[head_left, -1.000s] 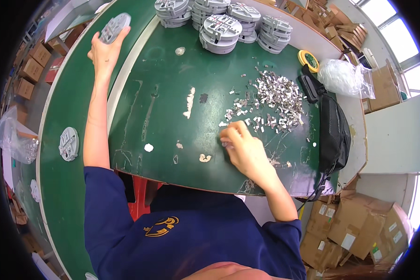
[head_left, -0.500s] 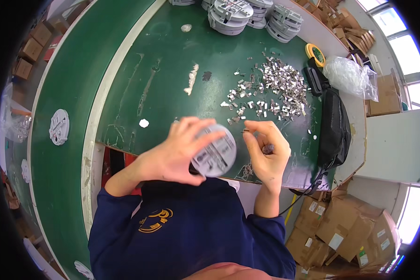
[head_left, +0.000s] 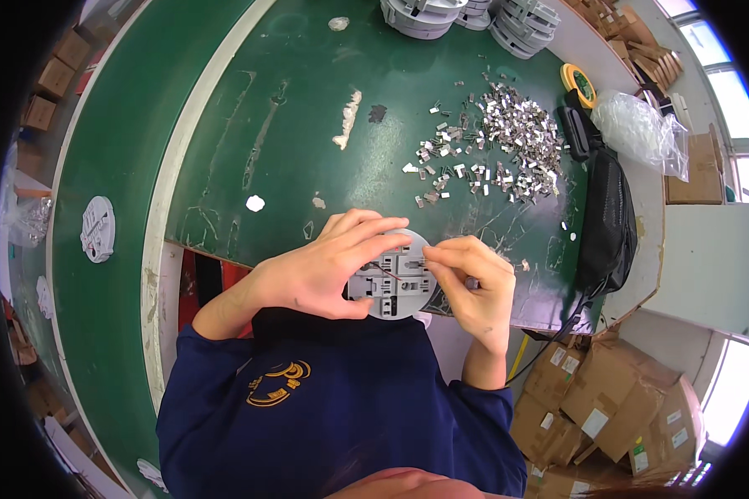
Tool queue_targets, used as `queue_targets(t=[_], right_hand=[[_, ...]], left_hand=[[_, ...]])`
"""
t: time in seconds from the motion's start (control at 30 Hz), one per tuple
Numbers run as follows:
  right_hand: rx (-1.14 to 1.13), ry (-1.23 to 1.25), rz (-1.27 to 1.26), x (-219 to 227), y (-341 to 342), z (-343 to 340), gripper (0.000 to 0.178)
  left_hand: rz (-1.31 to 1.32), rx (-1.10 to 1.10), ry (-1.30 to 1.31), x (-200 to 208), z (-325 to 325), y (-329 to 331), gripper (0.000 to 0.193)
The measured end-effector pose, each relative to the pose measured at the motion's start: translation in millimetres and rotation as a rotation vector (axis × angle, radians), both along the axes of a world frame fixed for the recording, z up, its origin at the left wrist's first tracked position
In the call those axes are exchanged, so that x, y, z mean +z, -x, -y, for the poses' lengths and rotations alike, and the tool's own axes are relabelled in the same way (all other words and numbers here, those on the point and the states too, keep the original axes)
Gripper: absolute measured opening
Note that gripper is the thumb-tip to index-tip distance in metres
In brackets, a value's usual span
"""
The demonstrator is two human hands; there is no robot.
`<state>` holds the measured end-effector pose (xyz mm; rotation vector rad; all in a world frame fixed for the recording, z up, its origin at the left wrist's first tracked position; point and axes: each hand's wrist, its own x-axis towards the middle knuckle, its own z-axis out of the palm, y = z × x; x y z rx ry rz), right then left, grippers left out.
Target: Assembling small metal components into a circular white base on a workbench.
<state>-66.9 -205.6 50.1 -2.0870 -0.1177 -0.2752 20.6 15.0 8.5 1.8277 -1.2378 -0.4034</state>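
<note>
A round grey plastic housing (head_left: 412, 306) with moulded slots and a thin dark reddish wire across it is held at the table's near edge. My left hand (head_left: 329, 264) is closed around its left side, fingers over the top and thumb below. With thumb and forefinger pinched, my right hand (head_left: 477, 287) touches the housing's upper right part. The tiny metal piece in that pinch is mostly hidden by the fingertips. Something dark shows tucked in the right palm, its kind unclear. Many small metal pieces (head_left: 520, 133) lie heaped on the green table (head_left: 300, 158) beyond my right hand.
Stacks of grey round housings (head_left: 524, 25) stand at the back. Along the right lie a yellow tape roll (head_left: 578, 83), a clear plastic bag (head_left: 637, 129) and a black bag (head_left: 607, 224). Another housing (head_left: 98, 229) rests on the green strip (head_left: 121, 166) at left. Cardboard boxes (head_left: 616, 399) sit lower right.
The housing has turned so its slotted side faces up more fully. My right hand has moved left and its pinched fingertips, apart from the housing before, now touch it.
</note>
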Motion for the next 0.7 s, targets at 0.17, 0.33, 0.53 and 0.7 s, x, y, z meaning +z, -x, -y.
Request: queue_targets(t=[0.17, 0.33, 0.53, 0.7], right_hand=[[0.007, -0.059, -0.05, 4.7, 1.8, 3.0, 0.018], [0.04, -0.035, -0.137, 8.4, -0.3, 1.3, 0.016], [0.093, -0.027, -0.143, 5.2, -4.9, -2.2, 0.015], [0.131, 0.011, -0.184, 9.1, -8.3, -4.1, 0.013]], left_hand=[[0.077, 0.083, 0.122, 1.1, 6.2, 6.7, 0.055], [-0.068, 0.191, 0.255, -5.7, 9.7, 10.3, 0.023], [-0.075, 0.217, 0.283, -4.9, 11.0, 9.9, 0.021], [-0.07, 0.212, 0.277, -4.6, 10.4, 10.9, 0.021]])
